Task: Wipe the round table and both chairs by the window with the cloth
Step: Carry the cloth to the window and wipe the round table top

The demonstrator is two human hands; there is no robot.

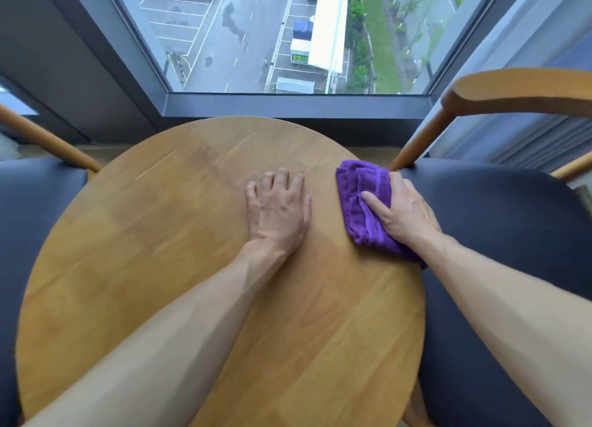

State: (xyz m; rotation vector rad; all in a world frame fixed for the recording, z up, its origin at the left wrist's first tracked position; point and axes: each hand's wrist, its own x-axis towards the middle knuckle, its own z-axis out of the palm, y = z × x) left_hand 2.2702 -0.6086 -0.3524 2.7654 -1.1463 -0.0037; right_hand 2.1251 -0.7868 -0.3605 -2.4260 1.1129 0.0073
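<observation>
- Head view: a round, light-brown wooden surface fills the middle of the frame, standing right against a dark grey window sill.
- The left hand lies palm-down on the wood near the centre, fingers spread and slightly bent at the tips, holding nothing.
- The right hand presses on a folded purple microfibre cloth, thumb stretched across its top and fingers curled over its right side.
- The cloth rests at the right edge of the surface, with its lower corner reaching past the rim.
- 2 chairs flank the surface: the right chair with a dark padded seat and curved wooden armrest sits just beside the cloth, and the left chair with a matching dark seat and wooden rail is at the opposite edge.
- Through the large window, a parking lot, a road, a white roof and a strip of grass with trees lie far below.
</observation>
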